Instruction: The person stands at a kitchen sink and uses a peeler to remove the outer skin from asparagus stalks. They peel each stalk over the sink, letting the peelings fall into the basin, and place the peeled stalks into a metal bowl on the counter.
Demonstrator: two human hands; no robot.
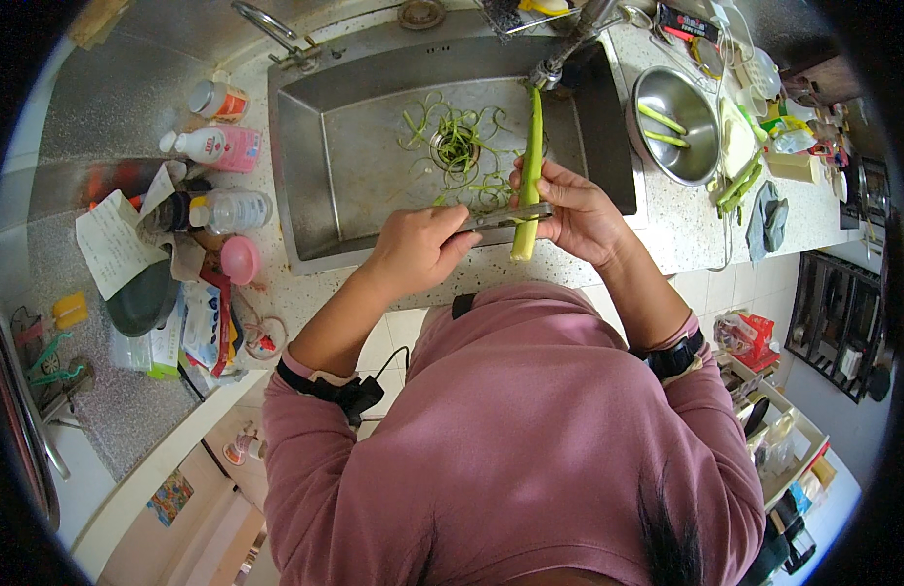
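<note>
My left hand [419, 245] grips a grey metal peeler [504, 217] by its handle, near the front edge of the sink. The peeler lies across the lower part of a long green vegetable stalk [529, 161], whose pale cut end points towards me. My right hand [580, 212] holds that stalk nearly upright in the view, thumb and fingers around it just above the blade. Thin curled green peelings [455, 143] lie in the steel sink [371, 168], many of them over the drain.
On the counter at the right, a steel bowl [679, 157] holds pale green stalk pieces [664, 132]. More green stalks [742, 183] and a grey-blue cloth [767, 220] lie beside it. A faucet [547, 72] overhangs the sink. Bottles [236, 211] and a pink cup [240, 260] stand left.
</note>
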